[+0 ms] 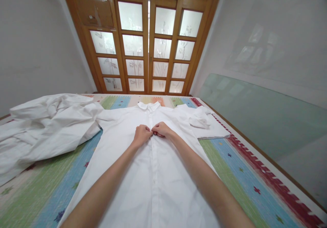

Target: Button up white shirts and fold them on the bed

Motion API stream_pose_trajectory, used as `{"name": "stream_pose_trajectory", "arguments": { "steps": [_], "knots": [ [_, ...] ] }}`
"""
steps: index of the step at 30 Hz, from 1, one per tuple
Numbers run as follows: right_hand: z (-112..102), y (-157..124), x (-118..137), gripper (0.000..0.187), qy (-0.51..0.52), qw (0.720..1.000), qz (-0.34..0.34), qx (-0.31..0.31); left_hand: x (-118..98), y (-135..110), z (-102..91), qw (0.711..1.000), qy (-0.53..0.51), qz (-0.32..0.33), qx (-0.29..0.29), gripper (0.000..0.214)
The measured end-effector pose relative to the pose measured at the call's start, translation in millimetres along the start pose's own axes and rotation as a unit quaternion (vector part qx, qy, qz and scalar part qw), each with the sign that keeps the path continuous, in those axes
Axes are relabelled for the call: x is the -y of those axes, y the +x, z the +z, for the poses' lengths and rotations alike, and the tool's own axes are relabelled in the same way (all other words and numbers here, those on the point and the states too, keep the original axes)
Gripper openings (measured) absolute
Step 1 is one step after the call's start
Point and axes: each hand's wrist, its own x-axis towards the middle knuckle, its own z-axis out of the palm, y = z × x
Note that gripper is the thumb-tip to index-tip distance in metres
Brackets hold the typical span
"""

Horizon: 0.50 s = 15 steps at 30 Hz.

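A white collared shirt (pixel 133 183) lies spread out front side up, its collar pointing away from me and its button strip running down the middle. At the upper part of that strip, my left hand (pixel 142 134) pinches the shirt's front edge. Right beside it, my right hand (pixel 161 130) is closed on the same strip, fingertips almost meeting those of the left. Any button between the fingers is hidden by them.
Crumpled white cloth (pixel 53 122) is heaped at the left. Folded white cloth (pixel 212 127) lies by the shirt's right side. Underneath is a striped, colourful cover (pixel 237 163). Beyond stand wooden doors with glass panes (pixel 148 44); a pale green panel (pixel 255 108) leans along the right wall.
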Motion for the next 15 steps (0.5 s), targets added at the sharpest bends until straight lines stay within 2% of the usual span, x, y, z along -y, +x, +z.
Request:
{"name": "stream_pose_trajectory", "arguments": {
  "steps": [3, 6, 15],
  "knots": [
    [-1, 0, -3, 0.018, -0.006, 1.0, -0.023, 0.011, 4, 1, -3.2, 0.996, -0.079, -0.031, 0.031, 0.01],
    [-2, 2, -5, 0.014, -0.008, 1.0, -0.025, 0.017, 7, 2, -4.0, 0.994, -0.1, -0.028, 0.035, 0.009],
    [-1, 3, -5, 0.026, -0.036, 0.998, -0.016, 0.045, 14, 8, -1.2, 0.986, -0.156, -0.038, 0.048, 0.013]
  ]
}}
